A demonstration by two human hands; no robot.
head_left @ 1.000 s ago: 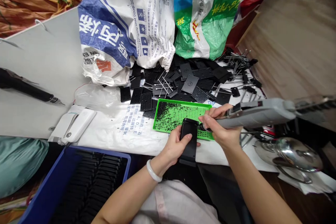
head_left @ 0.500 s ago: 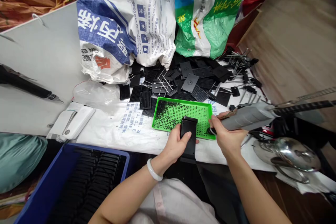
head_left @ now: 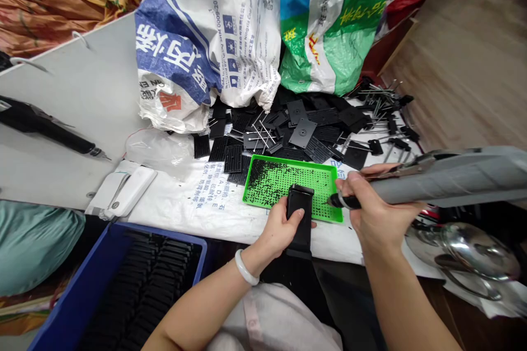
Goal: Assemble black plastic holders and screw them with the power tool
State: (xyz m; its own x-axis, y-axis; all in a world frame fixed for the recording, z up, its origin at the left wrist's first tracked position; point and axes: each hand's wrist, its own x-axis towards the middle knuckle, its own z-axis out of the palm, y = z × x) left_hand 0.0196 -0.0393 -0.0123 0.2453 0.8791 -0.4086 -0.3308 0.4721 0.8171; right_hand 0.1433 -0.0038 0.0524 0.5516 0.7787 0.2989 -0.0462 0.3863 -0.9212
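My left hand (head_left: 284, 226) is closed round a black plastic clamp-like holder (head_left: 300, 219), thumb on its face, just in front of the green tray. In my right hand (head_left: 376, 211) is a grey electric screwdriver (head_left: 448, 178), lying nearly level with its black tip pointing left. That tip is over the right end of the green tray (head_left: 338, 192); whether it touches a screw I cannot tell. Small black screws (head_left: 263, 173) lie thickest at the tray's left end and thinly in its perforated middle.
Behind the tray lie black plates (head_left: 302, 132) and metal rods (head_left: 259, 134). Two printed sacks (head_left: 251, 38) stand at the back. A second screwdriver (head_left: 53, 129) hangs at left, above a blue bin (head_left: 201, 247) of black parts. A shiny kettle (head_left: 473, 252) is at right.
The grey screwdriver has swung closer and larger at right, its tip now showing over the tray's right end. My left hand still holds the black holder. The whole view has shifted slightly.
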